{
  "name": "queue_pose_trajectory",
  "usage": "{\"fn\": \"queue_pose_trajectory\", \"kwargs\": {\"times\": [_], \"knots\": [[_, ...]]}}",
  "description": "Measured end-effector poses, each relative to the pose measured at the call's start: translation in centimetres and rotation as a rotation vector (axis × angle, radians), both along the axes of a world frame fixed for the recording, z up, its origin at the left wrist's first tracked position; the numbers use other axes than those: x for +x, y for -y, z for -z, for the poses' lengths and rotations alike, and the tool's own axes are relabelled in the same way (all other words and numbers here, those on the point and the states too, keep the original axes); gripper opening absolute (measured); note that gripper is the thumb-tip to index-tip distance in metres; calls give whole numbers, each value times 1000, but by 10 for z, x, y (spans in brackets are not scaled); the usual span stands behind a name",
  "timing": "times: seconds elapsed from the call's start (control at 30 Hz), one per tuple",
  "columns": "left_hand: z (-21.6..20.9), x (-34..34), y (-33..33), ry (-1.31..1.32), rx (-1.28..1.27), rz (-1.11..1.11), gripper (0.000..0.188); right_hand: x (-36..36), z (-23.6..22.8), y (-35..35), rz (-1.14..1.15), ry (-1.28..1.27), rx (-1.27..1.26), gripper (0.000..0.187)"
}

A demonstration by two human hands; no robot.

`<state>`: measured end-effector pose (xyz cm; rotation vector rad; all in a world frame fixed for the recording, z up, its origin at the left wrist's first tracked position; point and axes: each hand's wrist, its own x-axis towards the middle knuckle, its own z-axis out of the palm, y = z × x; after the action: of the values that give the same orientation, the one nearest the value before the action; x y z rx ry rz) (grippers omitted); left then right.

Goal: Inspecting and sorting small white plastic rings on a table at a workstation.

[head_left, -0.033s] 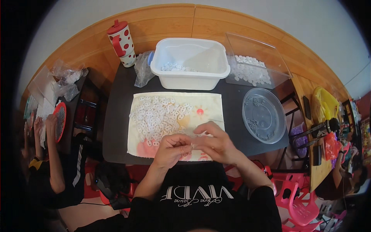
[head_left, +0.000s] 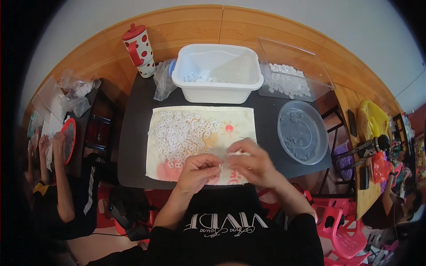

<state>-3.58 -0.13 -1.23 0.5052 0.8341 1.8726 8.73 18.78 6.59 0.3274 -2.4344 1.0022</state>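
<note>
A dark table [head_left: 133, 133] with a pale yellow cloth [head_left: 242, 116] spread flat on it.
Just beyond the cloth stands a white tub [head_left: 217, 95]; past the cloth's far left corner lie a clear plastic bag [head_left: 163, 86] and, farther off, a red-lidded spotted tumbler [head_left: 143, 55]. Past the cloth's far right corner sits a clear container [head_left: 306, 96] of white pieces [head_left: 288, 82]; right of the cloth, a round clear dish [head_left: 308, 137].

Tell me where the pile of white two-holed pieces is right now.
In the head view, the pile lies mostly on the left side of the pale towel, between the white tub and the person's left hand.
</note>
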Motion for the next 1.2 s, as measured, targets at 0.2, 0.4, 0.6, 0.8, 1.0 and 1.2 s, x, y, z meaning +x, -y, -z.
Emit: {"fn": "queue_pose_trajectory", "kwargs": {"times": [0.2, 0.4, 0.6, 0.8, 1.0, 1.2], "knots": [[1, 2, -1, -161, -75, -114, 17, 48, -3, -115, 569, 58, 240, 17], [-3, 8, -6, -152, -135, -122, 11, 59, 28, -144, 432, 270, 520, 15], [-6, 10, -5, -209, -190, -133, 10, 51, 33, -141, 398, 281, 682, 12], [-2, 9, -4, -211, -173, -150, 11, 63, 37, -155, 512, 173, 367, 14], [-1, 9, -5, -205, -174, -160, 11, 66, 32, -151, 549, 165, 187, 13], [-3, 10, -6, -188, -171, -170, 10, 68, 40, -159, 610, 142, 149, 10]]}}
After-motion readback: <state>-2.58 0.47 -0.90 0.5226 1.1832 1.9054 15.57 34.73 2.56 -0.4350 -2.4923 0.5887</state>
